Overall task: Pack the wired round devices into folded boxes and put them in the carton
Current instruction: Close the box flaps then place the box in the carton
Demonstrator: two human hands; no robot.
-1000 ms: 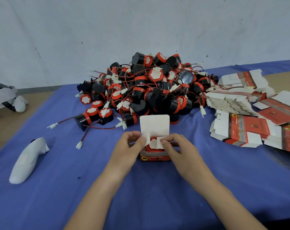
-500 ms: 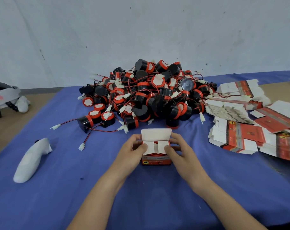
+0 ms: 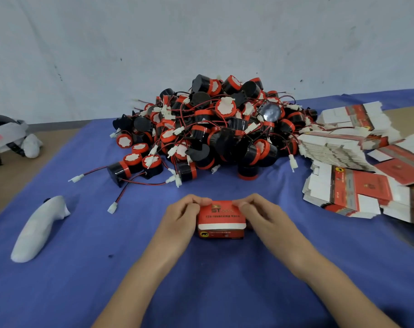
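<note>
Blue cloth (image 3: 83, 280) covers our table, and a pale wall (image 3: 201, 43) stands behind it. Far to the left, off the cloth, sits a white headset (image 3: 5, 136). Next comes a long white handle (image 3: 38, 230) lying on the cloth. In the middle at the back is a big pile of round devices (image 3: 215, 129), black and red, with thin wires sticking out. Close to us, our left hand (image 3: 180, 221) and right hand (image 3: 260, 218) both hold the red box (image 3: 221, 220), one on each side, fingers curled over its top. Its lid is folded down with a white flap showing in front. On the right lie flat boxes (image 3: 357, 185) in messy stacks.
</note>
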